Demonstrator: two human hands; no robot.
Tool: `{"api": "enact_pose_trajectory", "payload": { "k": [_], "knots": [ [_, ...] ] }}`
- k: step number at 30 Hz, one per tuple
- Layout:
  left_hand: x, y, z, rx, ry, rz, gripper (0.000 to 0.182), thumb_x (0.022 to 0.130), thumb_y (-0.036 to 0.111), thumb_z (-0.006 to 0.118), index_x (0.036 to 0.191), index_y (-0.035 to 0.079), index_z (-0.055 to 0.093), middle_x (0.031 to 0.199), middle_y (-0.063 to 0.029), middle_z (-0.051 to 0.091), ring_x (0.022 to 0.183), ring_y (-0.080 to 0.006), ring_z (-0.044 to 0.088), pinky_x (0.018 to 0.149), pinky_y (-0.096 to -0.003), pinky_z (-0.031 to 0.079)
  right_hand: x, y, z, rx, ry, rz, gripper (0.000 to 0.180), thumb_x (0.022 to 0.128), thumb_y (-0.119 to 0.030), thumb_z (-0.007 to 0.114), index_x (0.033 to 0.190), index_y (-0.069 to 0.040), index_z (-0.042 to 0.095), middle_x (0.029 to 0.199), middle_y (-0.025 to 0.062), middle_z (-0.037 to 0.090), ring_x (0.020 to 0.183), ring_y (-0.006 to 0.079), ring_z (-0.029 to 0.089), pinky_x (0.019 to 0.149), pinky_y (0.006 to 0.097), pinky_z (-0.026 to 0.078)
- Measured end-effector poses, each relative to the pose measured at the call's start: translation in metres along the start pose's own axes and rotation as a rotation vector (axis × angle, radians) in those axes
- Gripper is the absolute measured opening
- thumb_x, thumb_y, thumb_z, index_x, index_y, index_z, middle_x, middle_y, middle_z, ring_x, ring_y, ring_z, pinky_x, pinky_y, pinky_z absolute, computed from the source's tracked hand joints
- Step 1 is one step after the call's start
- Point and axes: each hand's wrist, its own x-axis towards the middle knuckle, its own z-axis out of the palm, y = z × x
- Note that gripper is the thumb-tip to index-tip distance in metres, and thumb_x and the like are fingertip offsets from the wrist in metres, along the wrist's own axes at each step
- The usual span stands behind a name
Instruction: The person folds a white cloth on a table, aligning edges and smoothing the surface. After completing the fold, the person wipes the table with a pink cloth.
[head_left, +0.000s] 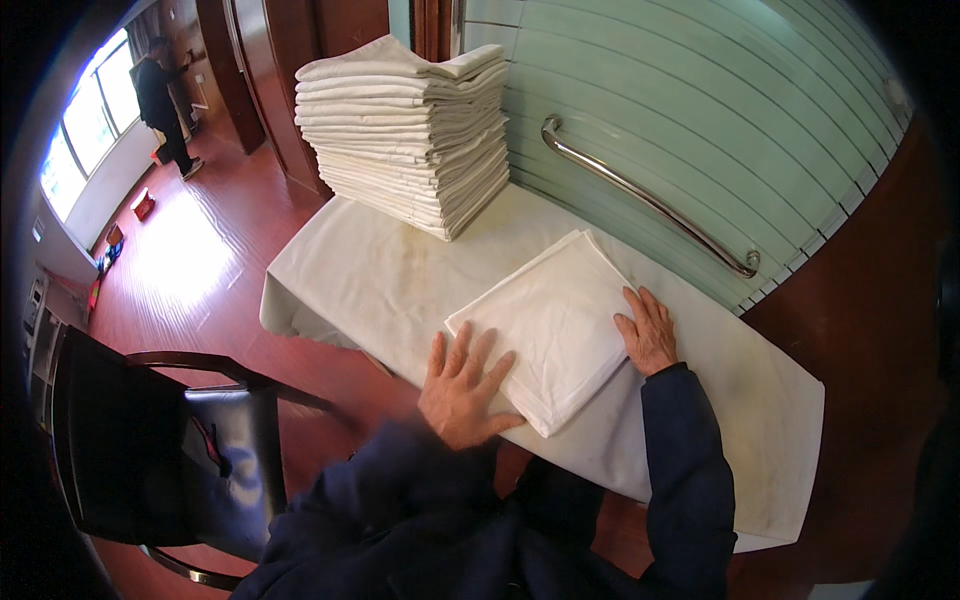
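A white cloth (551, 326), folded into a flat rectangle, lies at an angle on a table draped with a white tablecloth (360, 262). My left hand (465, 390) has its fingers spread over the cloth's near left edge and holds nothing. At the opposite side, my right hand (649, 330) rests with its fingertips on the cloth's right edge, fingers a little apart. A tall stack of folded white cloths (397, 135) stands at the far left end of the table.
Beyond the table is a pale green tiled wall with a metal grab bar (652, 199). A black chair with armrests (232, 450) stands at the lower left. Another person (161, 97) stands near the window at the far upper left. Small objects lie on the reddish floor.
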Motion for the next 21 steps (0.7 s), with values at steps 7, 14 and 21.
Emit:
{"api": "enact_pose_trajectory", "payload": {
  "k": [7, 14, 21],
  "knots": [
    [-0.001, 0.040, 0.002, -0.079, -0.005, 0.191, 0.080, 0.075, 0.047, 0.081, 0.138, 0.003, 0.058, 0.148, -0.0220, 0.049, 0.147, -0.0430, 0.035, 0.120, -0.0609, 0.022, -0.010, 0.010, -0.002, 0.087, 0.076, -0.006, 0.051, 0.100, -0.037, 0.056, 0.143, -0.010, 0.056, 0.148, 0.0246, 0.048, 0.132, 0.0448, 0.045, 0.111, 0.0510, 0.036],
    [0.010, 0.039, 0.012, -0.040, -0.019, 0.355, 0.056, 0.085, 0.022, 0.071, 0.135, 0.001, 0.059, 0.140, -0.0218, 0.056, 0.136, -0.0396, 0.050, 0.115, -0.0525, 0.037, -0.014, 0.013, -0.006, 0.129, 0.079, 0.007, 0.048, 0.100, -0.035, 0.056, 0.140, -0.008, 0.058, 0.145, 0.0237, 0.051, 0.129, 0.0447, 0.046, 0.110, 0.0501, 0.038],
    [0.015, 0.049, 0.020, 0.135, 0.077, 0.390, 0.049, 0.081, 0.013, 0.067, 0.129, 0.000, 0.063, 0.130, -0.0208, 0.062, 0.126, -0.0363, 0.058, 0.107, -0.0503, 0.045, -0.016, 0.012, -0.006, 0.150, 0.108, 0.013, 0.048, 0.098, -0.032, 0.058, 0.138, -0.005, 0.059, 0.143, 0.0231, 0.053, 0.129, 0.0437, 0.047, 0.110, 0.0497, 0.038]
  ]
}}
